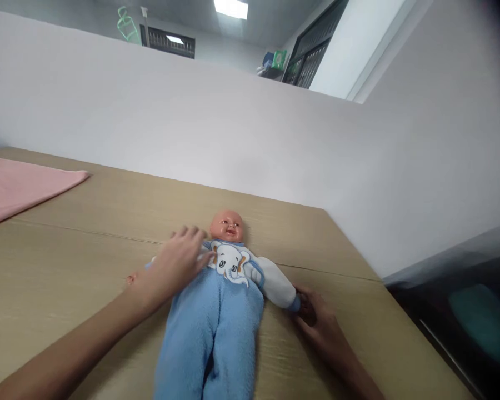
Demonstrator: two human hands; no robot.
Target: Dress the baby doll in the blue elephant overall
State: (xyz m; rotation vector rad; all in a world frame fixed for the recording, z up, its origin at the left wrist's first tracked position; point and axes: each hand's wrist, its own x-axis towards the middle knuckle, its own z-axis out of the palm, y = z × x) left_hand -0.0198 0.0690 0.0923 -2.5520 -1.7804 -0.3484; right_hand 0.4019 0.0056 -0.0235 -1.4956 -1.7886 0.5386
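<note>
A baby doll (220,300) in a light blue fleece outfit lies on its back, its smiling head (228,226) toward the wall. A white elephant patch (230,262) decorates its chest, and its sleeves are white. My left hand (183,256) is over the sleeve on the left of the picture, fingers loosely apart and thumb beside the patch; it hides most of that sleeve. One small doll hand (131,279) shows past my left wrist. At the other blue cuff, my right hand (316,316) has its fingers closed around the end of the doll's arm.
The doll lies on a wooden tabletop (108,205) with a seam across it. A folded pink cloth (29,186) rests at the far left. Behind the table stands a white wall (183,128) with an opening above. A dark object (470,316) stands beyond the right edge.
</note>
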